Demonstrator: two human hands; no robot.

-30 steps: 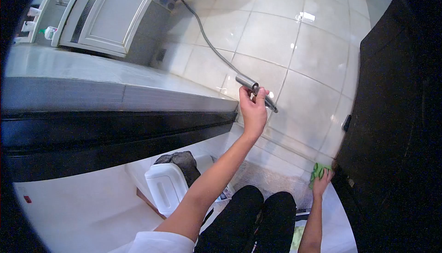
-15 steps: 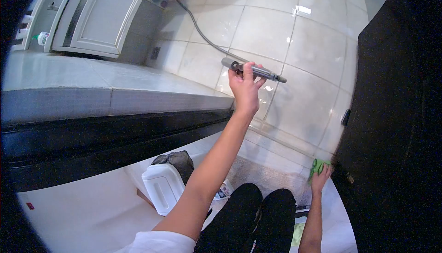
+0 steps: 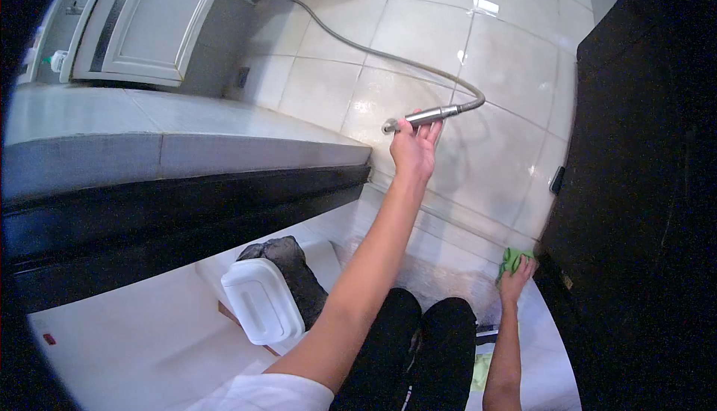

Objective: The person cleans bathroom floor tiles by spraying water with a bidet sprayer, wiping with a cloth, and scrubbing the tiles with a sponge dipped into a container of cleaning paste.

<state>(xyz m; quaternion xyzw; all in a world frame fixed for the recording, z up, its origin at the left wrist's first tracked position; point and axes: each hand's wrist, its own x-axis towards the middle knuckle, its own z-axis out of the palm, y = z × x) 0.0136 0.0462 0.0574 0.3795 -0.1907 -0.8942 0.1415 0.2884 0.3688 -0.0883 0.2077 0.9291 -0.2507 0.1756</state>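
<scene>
While a white container [image 3: 261, 299] is standing at the near left, its rounded cover is hiding the inside, so I cannot tell what it is holding. A dark, crumpled item [image 3: 291, 261] is lying just beside it, on its far right side. At the far left, a small white bottle [image 3: 57, 61] with a green top is sitting near a pale cabinet [image 3: 153, 26]; its contents are not showing.

The left hand [image 3: 413, 153] is holding a metal spray nozzle [image 3: 429, 116] over the tiled floor [image 3: 500, 161], around the middle of the scene, thumb and fingers gripping its body. The nozzle's long axis is running left to right, its right end slanting slightly toward the far side. Its head is pointing left, while the grey hose [image 3: 336, 35] is leaving the right end, curving around and running back to the far left.

The right hand [image 3: 515, 282] is holding a bunched green cloth [image 3: 511, 259] at the right, near a dark panel [image 3: 635, 149], fingers bending over the fabric.
</scene>
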